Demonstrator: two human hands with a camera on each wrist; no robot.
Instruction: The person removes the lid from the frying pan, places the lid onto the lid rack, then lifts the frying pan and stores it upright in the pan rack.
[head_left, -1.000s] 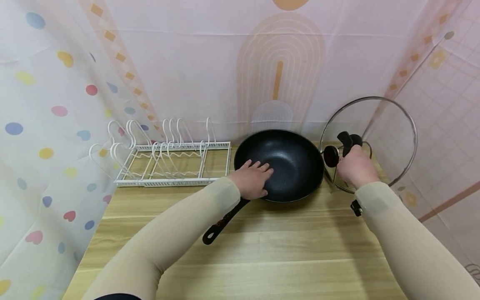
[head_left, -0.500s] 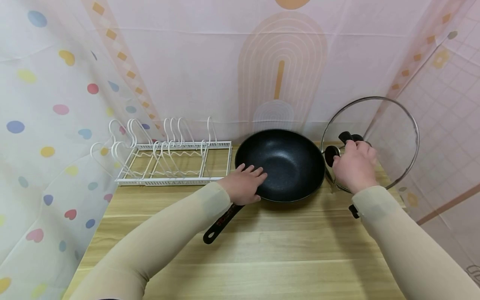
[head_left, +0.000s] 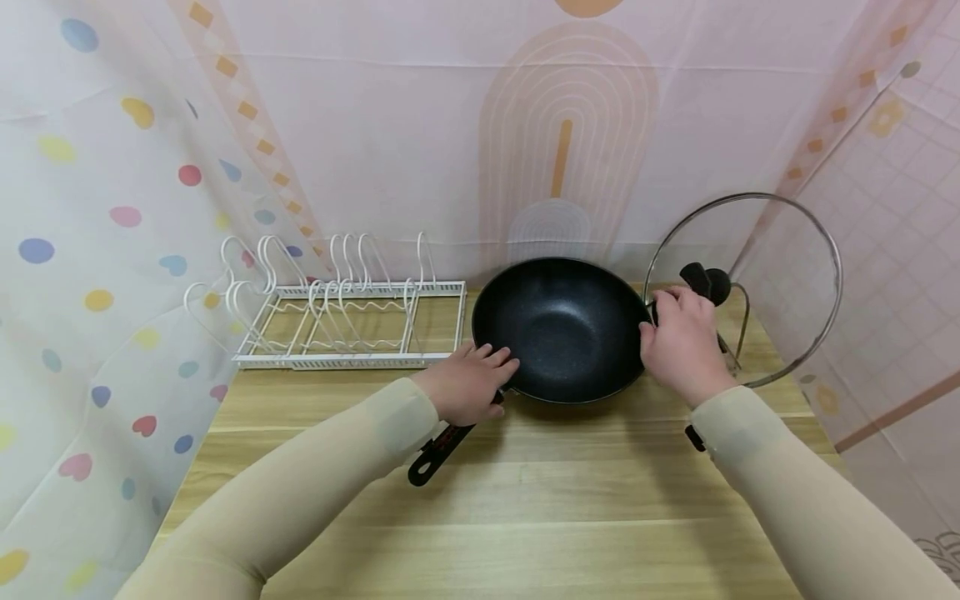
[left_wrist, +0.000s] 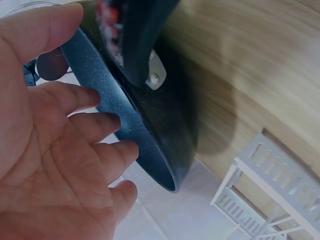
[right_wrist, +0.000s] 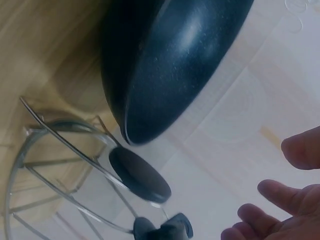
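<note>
A black wok (head_left: 558,329) sits on the wooden table, its handle (head_left: 438,457) pointing toward the front left. My left hand (head_left: 465,383) is over the wok's left rim where the handle joins. In the left wrist view that palm (left_wrist: 60,135) shows bare, fingers apart and slightly bent, the handle beyond them. At the wok's right rim is my right hand (head_left: 682,342), fingers loosely extended and grasping nothing in the right wrist view. Behind it, a glass lid (head_left: 780,275) with a steel rim and black knob (head_left: 718,286) stands upright in a metal wire stand (right_wrist: 60,170).
A white wire rack (head_left: 352,361) with upright loops stands left of the wok. A black disc (right_wrist: 140,172) on the wire stand lies close to the wok's right edge. Patterned curtains (head_left: 420,142) hang behind and at both sides of the wooden table (head_left: 555,500).
My right hand has left the lid's knob and moved left to the wok's right rim. My left hand has slid left and toward me, from the wok's inside to its handle end.
</note>
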